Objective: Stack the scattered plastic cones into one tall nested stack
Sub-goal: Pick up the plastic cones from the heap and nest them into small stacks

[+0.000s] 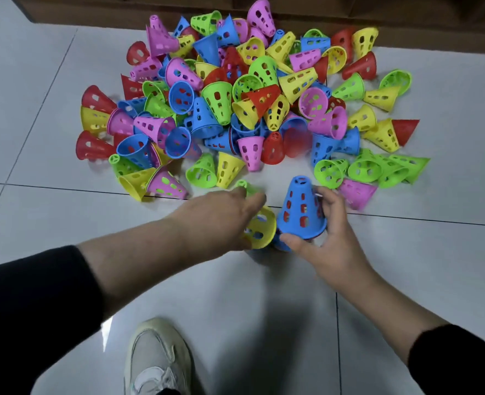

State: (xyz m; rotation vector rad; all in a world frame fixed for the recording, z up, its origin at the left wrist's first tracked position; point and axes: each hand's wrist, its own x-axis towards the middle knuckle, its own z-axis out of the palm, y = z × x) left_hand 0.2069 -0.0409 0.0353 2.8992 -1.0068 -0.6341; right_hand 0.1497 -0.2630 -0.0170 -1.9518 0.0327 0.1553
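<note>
An indoor room, most likely in a home, seen from above at floor level. The floor (406, 280) is large, glossy, pale grey tiles with thin dark grout lines, shiny enough to reflect light. Along the far edge runs a brown wooden base (349, 12), possibly furniture or wall panelling. A heap of bright plastic toy cones (235, 95) lies spread on the tiles. One pale sneaker (158, 357) stands on the floor.

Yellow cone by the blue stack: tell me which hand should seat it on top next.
Left. The left hand already grips the yellow cone right beside the upright blue stack, while the right hand grips that stack at its base, steadying it.
</note>
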